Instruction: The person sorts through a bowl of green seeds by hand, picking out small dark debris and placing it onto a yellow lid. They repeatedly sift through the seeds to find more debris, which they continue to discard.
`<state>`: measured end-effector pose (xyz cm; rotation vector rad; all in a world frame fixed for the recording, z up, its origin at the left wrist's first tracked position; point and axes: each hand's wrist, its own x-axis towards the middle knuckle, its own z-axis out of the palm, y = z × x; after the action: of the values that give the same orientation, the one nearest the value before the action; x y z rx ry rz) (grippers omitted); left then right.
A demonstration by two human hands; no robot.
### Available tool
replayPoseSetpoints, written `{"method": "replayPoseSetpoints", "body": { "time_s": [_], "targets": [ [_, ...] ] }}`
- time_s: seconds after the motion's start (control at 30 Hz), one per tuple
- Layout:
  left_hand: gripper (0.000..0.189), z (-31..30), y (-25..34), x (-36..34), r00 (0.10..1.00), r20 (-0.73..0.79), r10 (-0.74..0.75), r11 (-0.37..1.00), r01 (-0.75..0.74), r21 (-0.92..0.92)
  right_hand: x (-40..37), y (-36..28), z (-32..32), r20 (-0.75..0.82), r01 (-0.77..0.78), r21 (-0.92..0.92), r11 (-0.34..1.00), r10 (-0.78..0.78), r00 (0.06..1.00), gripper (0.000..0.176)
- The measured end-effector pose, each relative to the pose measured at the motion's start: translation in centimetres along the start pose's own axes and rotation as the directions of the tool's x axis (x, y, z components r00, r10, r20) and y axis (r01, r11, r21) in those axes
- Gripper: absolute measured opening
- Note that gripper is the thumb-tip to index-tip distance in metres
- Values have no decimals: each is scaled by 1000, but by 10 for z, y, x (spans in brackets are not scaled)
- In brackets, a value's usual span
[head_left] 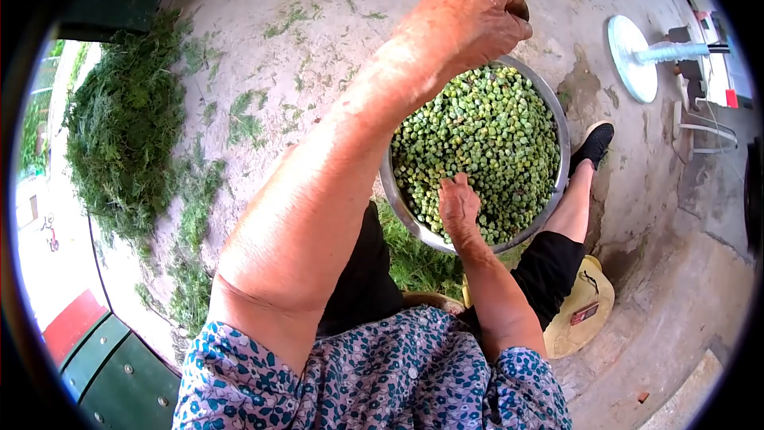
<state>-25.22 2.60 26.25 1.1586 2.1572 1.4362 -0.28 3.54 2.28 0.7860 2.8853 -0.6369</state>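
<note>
A wide metal basin (566,143) is filled with small round green pods that look like conifer seed cones (501,139). My left hand (497,16) is raised over the basin's far rim, its fingers curled together; anything inside them is hidden from view. My right hand (459,205) rests low among the cones near the basin's close side. Its fingers are bent and drawn together, and their tips face away from me, so what they pinch cannot be made out.
Feathery green conifer sprigs (123,127) are heaped at the left, with loose bits over the concrete floor. More greenery (422,263) lies under the basin. To the right are a straw hat (569,326) with a small red packet, a white round-based stand (634,60) and a black shoe (593,147).
</note>
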Motion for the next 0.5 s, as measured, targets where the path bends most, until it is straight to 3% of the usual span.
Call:
{"method": "replayPoseSetpoints", "body": {
  "time_s": [0.1, 0.23, 0.37, 0.4, 0.43, 0.5],
  "targets": [
    [25, -1, 1, -2, 1000, -6, 4, 1000, -5, -20, 1, -1, 1, -27, -3, 10, 1000, 3, 1000, 3],
    [25, -3, 2, -2, 1000, -7, 4, 1000, -4, -28, 0, 1, -2, -87, -58, 216, 975, 78, 993, 2],
    [25, -4, 2, -1, 1000, 8, -3, 1000, 3, 1, -4, 25, 20, -59, -169, 538, 826, 236, 970, 9],
    [25, -3, 1, -1, 1000, 12, -4, 1000, 4, 0, -4, 11, -2, 202, -396, 733, 553, 379, 903, 11],
    [25, -3, 1, 0, 1000, 15, -5, 1000, 5, -2, -5, 9, -13, 310, -469, 771, 431, 390, 867, 12],
    [25, -5, 2, -2, 1000, 12, 1, 1000, -1, -13, -10, 13, -16, 378, -482, 847, 226, 381, 844, 11]
  ]
}}
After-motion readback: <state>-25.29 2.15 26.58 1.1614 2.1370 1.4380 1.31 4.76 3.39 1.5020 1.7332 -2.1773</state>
